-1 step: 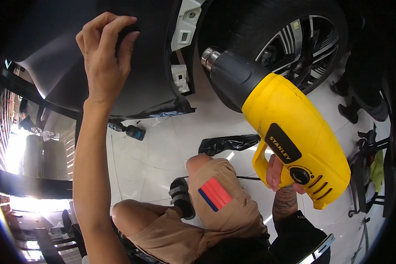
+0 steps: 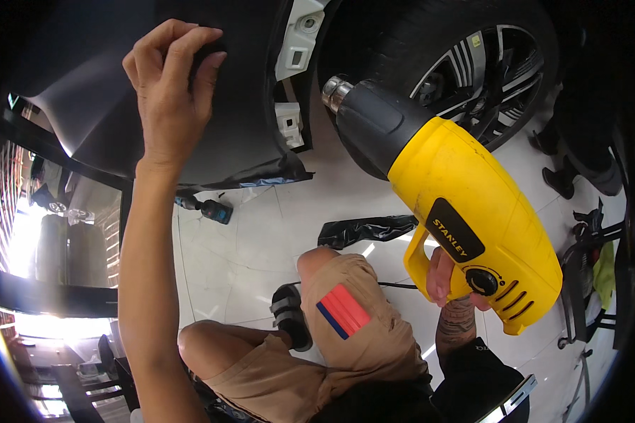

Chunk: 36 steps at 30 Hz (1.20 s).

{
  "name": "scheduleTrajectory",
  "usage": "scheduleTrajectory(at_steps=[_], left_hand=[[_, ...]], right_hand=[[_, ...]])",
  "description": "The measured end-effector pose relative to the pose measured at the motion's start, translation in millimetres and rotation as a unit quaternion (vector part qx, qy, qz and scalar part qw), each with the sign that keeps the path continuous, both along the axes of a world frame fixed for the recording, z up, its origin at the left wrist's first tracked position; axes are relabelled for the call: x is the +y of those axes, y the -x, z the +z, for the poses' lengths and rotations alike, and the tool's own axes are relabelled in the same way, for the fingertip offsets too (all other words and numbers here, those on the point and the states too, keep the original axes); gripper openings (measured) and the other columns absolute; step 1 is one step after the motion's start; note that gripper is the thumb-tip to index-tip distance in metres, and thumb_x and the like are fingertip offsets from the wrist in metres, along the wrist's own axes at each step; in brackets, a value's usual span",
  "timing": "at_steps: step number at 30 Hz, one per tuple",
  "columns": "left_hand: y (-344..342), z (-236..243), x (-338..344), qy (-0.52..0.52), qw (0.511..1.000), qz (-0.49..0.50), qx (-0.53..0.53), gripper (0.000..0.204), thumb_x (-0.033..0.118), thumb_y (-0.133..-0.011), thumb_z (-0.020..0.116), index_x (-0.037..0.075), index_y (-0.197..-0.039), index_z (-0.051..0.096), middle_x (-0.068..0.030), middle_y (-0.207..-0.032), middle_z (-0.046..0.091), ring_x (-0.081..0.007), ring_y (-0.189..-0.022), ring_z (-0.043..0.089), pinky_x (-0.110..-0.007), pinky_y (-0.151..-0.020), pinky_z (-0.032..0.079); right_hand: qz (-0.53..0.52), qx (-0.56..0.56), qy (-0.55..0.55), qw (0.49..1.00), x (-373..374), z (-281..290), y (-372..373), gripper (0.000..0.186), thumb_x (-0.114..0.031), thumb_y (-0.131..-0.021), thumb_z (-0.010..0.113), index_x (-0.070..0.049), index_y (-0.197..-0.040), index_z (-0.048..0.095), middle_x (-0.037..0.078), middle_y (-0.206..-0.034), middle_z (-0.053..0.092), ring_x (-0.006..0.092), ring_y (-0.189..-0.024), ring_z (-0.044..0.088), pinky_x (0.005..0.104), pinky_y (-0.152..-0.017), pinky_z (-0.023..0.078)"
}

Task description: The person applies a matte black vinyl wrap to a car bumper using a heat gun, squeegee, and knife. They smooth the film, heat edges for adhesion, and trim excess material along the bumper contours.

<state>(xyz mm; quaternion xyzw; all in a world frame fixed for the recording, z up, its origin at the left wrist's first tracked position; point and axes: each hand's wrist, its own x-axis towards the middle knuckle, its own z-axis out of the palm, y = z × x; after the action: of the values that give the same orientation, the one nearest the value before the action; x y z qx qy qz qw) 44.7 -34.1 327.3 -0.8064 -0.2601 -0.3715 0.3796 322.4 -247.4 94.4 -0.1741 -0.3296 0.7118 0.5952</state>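
Note:
My left hand [image 2: 173, 99] is raised against a dark film-covered body panel [image 2: 240, 120], its fingers curled toward the thumb; whatever may lie between the fingertips cannot be made out. My right hand [image 2: 444, 278] grips the handle of a yellow and black heat gun [image 2: 473, 211], whose metal nozzle [image 2: 337, 92] points up-left, between the panel and a car wheel [image 2: 494, 77]. White brackets [image 2: 296, 49] show along the panel's right edge, and loose dark film hangs at its bottom edge. A red and blue squeegee [image 2: 343, 310] rests on my thigh.
A black and blue tool [image 2: 215, 210] and crumpled black film [image 2: 360, 231] lie on the tiled floor [image 2: 233, 261]. A person's dark-shod foot [image 2: 559, 180] is at the right, near a black wheeled frame [image 2: 578, 296] with a green cloth. A glossy car body [image 2: 63, 240] fills the left.
My left hand has shifted very slightly to the right. The heat gun and the rest look the same.

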Motion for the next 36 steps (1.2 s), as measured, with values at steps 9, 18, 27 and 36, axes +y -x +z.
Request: scheduleTrajectory(at_steps=[9, 18, 27, 36], left_hand=[[9.3, -26.8, 12.9, -0.031, 0.996, -0.023, -0.083, 0.049, 0.032, -0.082, 0.071, 0.022, -0.125, 0.051, -0.0081, -0.140, 0.034, -0.0337, -0.135, 0.025, -0.046, -0.109, 0.021], [-8.8, -32.6, 14.1, -0.002, 0.990, -0.025, -0.139, 0.056, 0.040, -0.081, 0.070, 0.022, -0.128, 0.045, -0.0096, -0.145, 0.027, -0.0371, -0.140, 0.016, -0.062, -0.108, 0.010], [-45.8, -13.3, 15.2, -0.050, 0.990, -0.005, -0.133, 0.073, 0.052, -0.072, 0.076, 0.018, -0.128, 0.043, -0.0161, -0.140, 0.027, -0.0367, -0.137, 0.012, -0.054, -0.110, 0.014], [-23.7, -64.8, 21.3, -0.042, 0.984, 0.013, -0.172, 0.073, 0.050, -0.070, 0.077, 0.024, -0.129, 0.043, -0.0126, -0.146, 0.020, -0.0421, -0.140, 0.004, -0.068, -0.104, 0.003]], right_hand=[[0.014, 0.039, -0.004, 0.999, 3.0, -1.2, 3.1, 0.065, -0.019, -0.070, 0.074, 0.004, -0.123, 0.044, 0.015, -0.103, 0.058, 0.0244, -0.090, 0.058, 0.0343, -0.076, 0.047], [0.029, 0.073, -0.014, 0.997, 0.2, 3.6, -2.5, 0.064, -0.021, -0.069, 0.073, 0.004, -0.120, 0.044, 0.017, -0.096, 0.058, 0.0263, -0.080, 0.060, 0.0348, -0.068, 0.049], [0.042, 0.160, -0.031, 0.986, -17.3, -7.8, -30.7, 0.063, -0.023, -0.069, 0.072, 0.005, -0.118, 0.044, 0.019, -0.088, 0.058, 0.0282, -0.070, 0.063, 0.0353, -0.059, 0.052], [-0.129, 0.058, 0.130, 0.981, -82.7, -68.9, -39.6, 0.065, -0.025, -0.067, 0.068, 0.007, -0.116, 0.041, 0.017, -0.073, 0.054, 0.0270, -0.049, 0.057, 0.0347, -0.045, 0.049]])
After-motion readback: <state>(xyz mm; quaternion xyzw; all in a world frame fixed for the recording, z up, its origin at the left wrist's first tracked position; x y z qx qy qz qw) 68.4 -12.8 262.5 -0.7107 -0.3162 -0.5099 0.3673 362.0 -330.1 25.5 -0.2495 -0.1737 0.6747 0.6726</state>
